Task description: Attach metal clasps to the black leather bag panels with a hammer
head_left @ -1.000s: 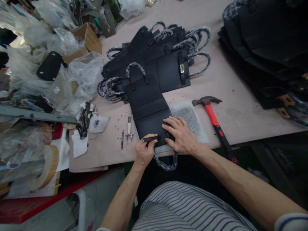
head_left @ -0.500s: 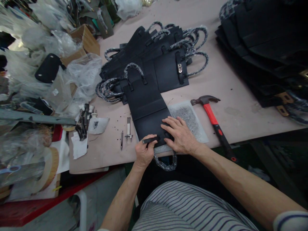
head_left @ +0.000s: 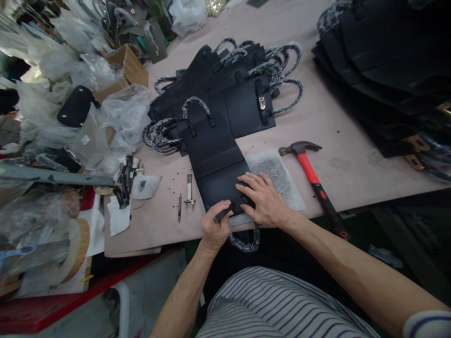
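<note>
A black handbag panel [head_left: 220, 162] lies lengthwise before me, its near end close to the table edge. Between the thumb and fingers of my left hand [head_left: 215, 226] is a short black strap-like piece [head_left: 222, 213], held at a slant over the panel's near left corner; its far end is hard to make out. My right hand [head_left: 263, 199] rests on the panel's near right part with fingers spread, the thumb beside a dark strap. A plastic-wrapped handle [head_left: 246, 244] hangs past the table edge below both hands. Under the panel lies a pale, speckled board [head_left: 276, 176].
A claw hammer [head_left: 310, 171] with a red and black handle lies to the right. Left of the panel are a metal divider-like tool [head_left: 189, 192] and a thin punch-like rod [head_left: 179, 209]. More black bag panels [head_left: 246, 105] are piled behind, and another stack [head_left: 391, 80] stands right.
My left hand has shifted slightly right and the strap-like piece in it slants more steeply. My right hand stays in place on the panel. The view has moved a little.
</note>
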Motion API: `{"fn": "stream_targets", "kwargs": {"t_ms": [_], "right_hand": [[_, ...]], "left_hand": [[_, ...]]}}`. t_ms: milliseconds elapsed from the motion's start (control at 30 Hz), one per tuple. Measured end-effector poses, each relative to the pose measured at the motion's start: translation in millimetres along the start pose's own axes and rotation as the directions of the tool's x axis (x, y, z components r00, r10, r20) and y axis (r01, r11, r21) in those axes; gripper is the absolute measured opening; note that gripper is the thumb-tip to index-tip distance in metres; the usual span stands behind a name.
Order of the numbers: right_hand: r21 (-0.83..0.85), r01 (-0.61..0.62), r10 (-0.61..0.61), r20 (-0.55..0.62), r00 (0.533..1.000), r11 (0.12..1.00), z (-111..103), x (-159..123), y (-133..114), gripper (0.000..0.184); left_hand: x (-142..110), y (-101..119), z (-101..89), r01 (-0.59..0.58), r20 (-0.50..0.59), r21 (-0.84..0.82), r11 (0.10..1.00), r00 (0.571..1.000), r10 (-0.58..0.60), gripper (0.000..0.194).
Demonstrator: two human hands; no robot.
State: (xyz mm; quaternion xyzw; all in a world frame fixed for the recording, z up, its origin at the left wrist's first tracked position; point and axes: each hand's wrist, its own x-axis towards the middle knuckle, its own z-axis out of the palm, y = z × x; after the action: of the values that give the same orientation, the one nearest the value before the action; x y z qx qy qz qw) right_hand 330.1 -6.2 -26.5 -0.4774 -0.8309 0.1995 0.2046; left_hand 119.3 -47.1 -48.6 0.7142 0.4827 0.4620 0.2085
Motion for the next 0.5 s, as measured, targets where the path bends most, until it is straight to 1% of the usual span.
{"fn": "stream_targets", "kwargs": {"t_ms": [200,333,500], "right_hand": [[0.007,0.001,-0.001,-0.005,1.0,1.0,-0.2,0.0,-0.4,0.056],[0.015,-0.005,0.005,-0.004,1.0,1.0,-0.2,0.1,-0.7,0.056],[0.011,0.003,-0.002,-0.011,1.0,1.0,0.2,-0.2,-0.1,0.056]], "left_hand": [[4.3,2.2,-0.3,0.028,0.008,0.027,0.999,1.0,-0.028,0.009],[6.0,2.8,0.4,0.012,-0.002,0.02,1.0,1.0,-0.012,0.011],[9.1,2.7,0.5,0.0,0.021,-0.001,1.0,1.0,0.0,0.011]]}}
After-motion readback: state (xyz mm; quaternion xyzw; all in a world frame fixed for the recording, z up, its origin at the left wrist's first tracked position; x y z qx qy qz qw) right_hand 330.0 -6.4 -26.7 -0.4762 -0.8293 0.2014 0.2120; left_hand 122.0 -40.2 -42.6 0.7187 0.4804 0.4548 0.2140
